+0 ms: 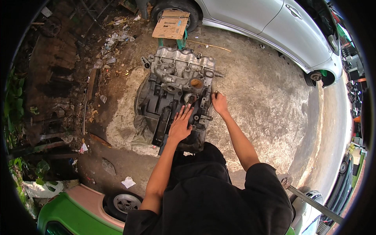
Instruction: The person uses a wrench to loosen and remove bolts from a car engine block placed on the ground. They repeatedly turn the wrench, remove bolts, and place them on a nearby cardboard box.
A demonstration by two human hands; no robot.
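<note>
In front of me on the ground sits a car engine point(178, 74), its upper part bare silvery metal and its lower block dark. My left hand point(181, 126) lies on the near part of the block with fingers stretched out, the tips by a rounded metal fitting. At the engine's right side my right hand point(219, 102) is closed, fingers curled against the edge. Whatever it grips, if anything, is too small or hidden to name. A long black part point(161, 126) lies along the block left of my left hand.
Beyond the engine stands a green-legged stool with a cardboard top point(171, 25). A silver car point(250, 19) is parked at the far right, one wheel hub bare. Litter point(113, 41) and scrap wood lie to the left. A green car point(78, 213) stands at the near left.
</note>
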